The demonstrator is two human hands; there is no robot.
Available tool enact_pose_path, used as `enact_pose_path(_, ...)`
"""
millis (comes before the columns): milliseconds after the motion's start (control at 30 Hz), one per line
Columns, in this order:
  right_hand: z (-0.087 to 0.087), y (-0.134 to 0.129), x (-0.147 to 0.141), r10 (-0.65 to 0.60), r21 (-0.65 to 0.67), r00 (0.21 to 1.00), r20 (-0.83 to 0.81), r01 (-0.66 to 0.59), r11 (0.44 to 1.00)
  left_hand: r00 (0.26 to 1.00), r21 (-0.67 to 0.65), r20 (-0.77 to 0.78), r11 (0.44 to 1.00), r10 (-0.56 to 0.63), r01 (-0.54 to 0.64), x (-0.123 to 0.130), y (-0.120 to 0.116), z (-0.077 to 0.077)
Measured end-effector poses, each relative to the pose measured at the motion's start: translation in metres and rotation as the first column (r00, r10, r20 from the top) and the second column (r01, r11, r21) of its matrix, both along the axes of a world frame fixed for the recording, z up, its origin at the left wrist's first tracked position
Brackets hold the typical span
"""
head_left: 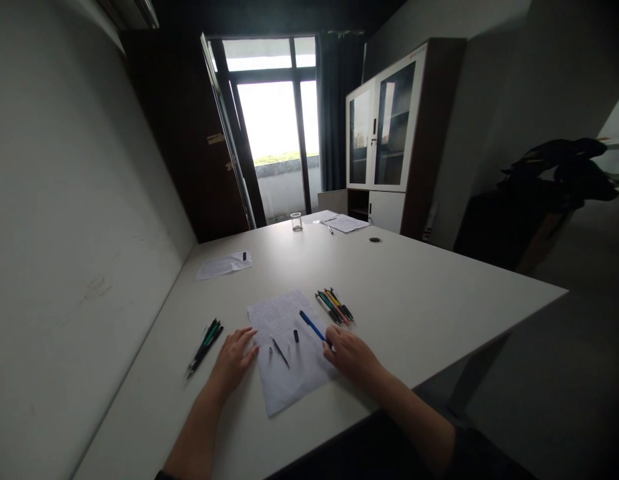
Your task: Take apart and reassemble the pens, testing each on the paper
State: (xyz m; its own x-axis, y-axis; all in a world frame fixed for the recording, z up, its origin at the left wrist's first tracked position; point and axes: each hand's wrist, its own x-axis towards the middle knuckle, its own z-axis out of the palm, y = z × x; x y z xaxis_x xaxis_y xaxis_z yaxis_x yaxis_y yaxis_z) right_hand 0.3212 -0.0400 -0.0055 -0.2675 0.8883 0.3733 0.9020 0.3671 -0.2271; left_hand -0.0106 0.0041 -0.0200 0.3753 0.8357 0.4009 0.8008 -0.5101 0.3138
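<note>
Between the thumb and fingers of my right hand (347, 348) is a blue pen (313, 325), its far end pointing up and left over a sheet of paper (284, 393). My left hand (235, 357) rests at the sheet's left edge, fingers spread, holding nothing. On the paper lie a thin dark refill (280, 353), a short black cap-like piece (296, 336) and a couple of tiny parts too small to name. Several pens (334, 307) in mixed colours lie beyond my right hand. Another bunch of dark and green pens (204, 348) sits left of my left hand.
A white table (414, 287) spreads before me, with a wall along its left side. Farther off are a paper with a black piece (224, 265), a glass (296, 222), more papers (345, 223) and a cable hole (375, 240). A cabinet (384, 133) stands behind.
</note>
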Motion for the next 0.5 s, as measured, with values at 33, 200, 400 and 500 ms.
enact_pose_path(33,0.000,0.001,0.001,0.004,0.017,1.000,-0.023,-0.004,1.000,1.000,0.010,0.011,1.000,0.001,-0.001,0.001,0.000,0.001)
enact_pose_path(200,0.015,0.004,-0.001,0.087,0.080,0.994,-0.069,-0.081,0.994,0.995,0.088,0.099,0.996,0.004,-0.013,0.007,-0.001,0.009)
enact_pose_path(400,0.053,0.007,-0.017,0.234,0.111,0.972,0.020,-0.234,0.966,0.970,0.110,0.235,0.993,-0.065,0.040,0.017,-0.006,0.020)
enact_pose_path(500,0.071,0.014,-0.030,0.316,0.109,0.945,0.083,-0.324,0.940,0.966,0.100,0.240,0.992,-0.095,0.073,0.019,-0.008,0.024)
